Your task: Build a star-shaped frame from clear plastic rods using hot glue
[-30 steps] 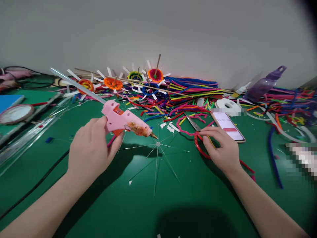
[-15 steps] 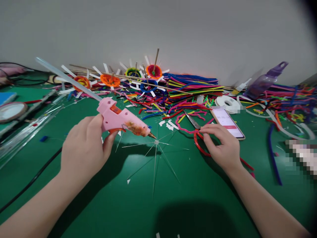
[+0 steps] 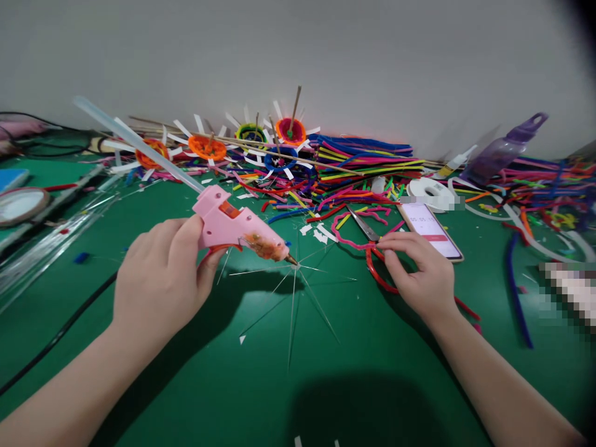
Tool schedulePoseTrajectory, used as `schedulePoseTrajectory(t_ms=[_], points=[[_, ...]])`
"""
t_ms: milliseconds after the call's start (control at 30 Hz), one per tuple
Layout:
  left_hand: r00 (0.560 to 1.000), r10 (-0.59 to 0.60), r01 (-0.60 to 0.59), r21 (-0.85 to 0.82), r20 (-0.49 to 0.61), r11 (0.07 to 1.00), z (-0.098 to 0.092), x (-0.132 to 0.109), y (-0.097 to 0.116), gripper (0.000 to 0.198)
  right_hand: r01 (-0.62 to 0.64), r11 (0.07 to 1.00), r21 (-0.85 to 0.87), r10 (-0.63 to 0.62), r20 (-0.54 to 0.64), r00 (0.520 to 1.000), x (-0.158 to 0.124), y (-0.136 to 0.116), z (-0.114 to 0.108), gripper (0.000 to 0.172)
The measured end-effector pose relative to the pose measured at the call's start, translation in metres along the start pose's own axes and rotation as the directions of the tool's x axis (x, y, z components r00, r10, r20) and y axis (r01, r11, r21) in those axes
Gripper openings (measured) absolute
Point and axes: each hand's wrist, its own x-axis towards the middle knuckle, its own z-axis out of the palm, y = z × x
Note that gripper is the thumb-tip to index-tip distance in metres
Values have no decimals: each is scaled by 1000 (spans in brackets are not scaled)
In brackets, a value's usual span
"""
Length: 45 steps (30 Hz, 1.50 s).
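Note:
My left hand (image 3: 161, 273) is wrapped round a pink hot glue gun (image 3: 223, 217) with brown scorched glue near its front and a long clear glue stick in its back. The gun's metal nozzle touches or hovers just over the centre of a star of thin, shiny strands (image 3: 295, 298) on the table. To the right, my right hand (image 3: 419, 270) has its thumb and fingertips drawn together beside the pivot of red-handled scissors (image 3: 363, 223). Whether they grip the scissors or something small is hidden. A wavy pink pipe cleaner (image 3: 347, 243) lies by the blades.
Flower-like pieces with white strips (image 3: 207, 148) and bundled pipe cleaners (image 3: 367, 155) line the wall. On the right are a phone (image 3: 431, 230), a white ribbon roll (image 3: 426, 194) and a purple bottle (image 3: 500, 152). A black cord (image 3: 60, 332) runs along the left.
The glue gun, in my left hand, has shifted slightly right and down, bringing its nozzle to the star's centre. My right hand stays by the scissors.

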Motion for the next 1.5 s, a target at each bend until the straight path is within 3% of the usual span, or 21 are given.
schedulePoseTrajectory(t_ms=[267, 1500], points=[[999, 26, -26, 6, -43, 1000, -1, 1, 0, 37, 18, 1000, 19, -18, -3, 1000, 0, 1, 1, 14], [1000, -17, 18, 36, -12, 999, 1, 0, 0, 42, 22, 999, 24, -22, 10, 1000, 0, 0, 0, 14]])
